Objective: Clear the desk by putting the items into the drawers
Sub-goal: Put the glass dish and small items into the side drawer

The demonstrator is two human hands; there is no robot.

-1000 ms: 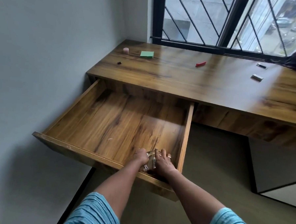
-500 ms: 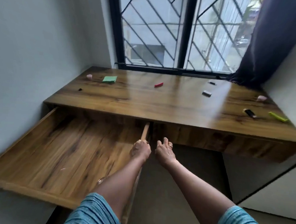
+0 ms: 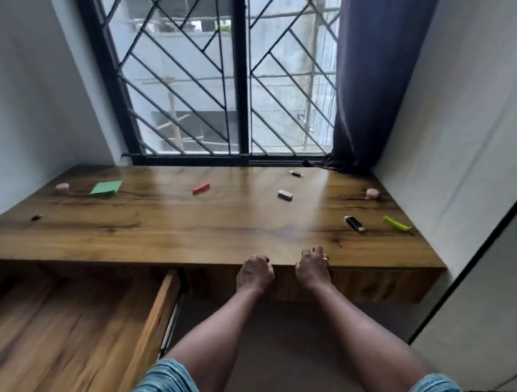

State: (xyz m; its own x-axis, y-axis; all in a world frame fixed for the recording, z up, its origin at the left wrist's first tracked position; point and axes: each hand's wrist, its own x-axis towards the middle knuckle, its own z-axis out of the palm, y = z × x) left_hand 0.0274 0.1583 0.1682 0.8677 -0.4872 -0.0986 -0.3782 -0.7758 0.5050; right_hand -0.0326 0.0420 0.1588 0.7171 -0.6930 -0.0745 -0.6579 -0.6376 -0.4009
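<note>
The wooden desk (image 3: pixel 159 229) holds several small items: a green paper pad (image 3: pixel 106 187), a red clip (image 3: pixel 200 188), a grey block (image 3: pixel 285 194), a black stick (image 3: pixel 354 224), a yellow-green clip (image 3: pixel 396 223) and pink pieces at both ends (image 3: pixel 62 187) (image 3: pixel 372 193). The left drawer (image 3: pixel 64 335) stands pulled out. The right drawer front (image 3: pixel 366 285) is closed. My left hand (image 3: pixel 254 272) curls its fingers at the top of that front. My right hand (image 3: pixel 313 267) is beside it, curled fingers over the desk's front edge, holding nothing visible.
A tiny dark object (image 3: pixel 37 217) lies near the desk's left edge and a small black piece (image 3: pixel 296 173) by the window. A barred window (image 3: pixel 239 75) and a dark curtain (image 3: pixel 368 81) back the desk. A white cabinet (image 3: pixel 486 282) stands at the right.
Both hands left the item in the open left drawer and moved right and up to the closed right drawer's front. The view swung up and right.
</note>
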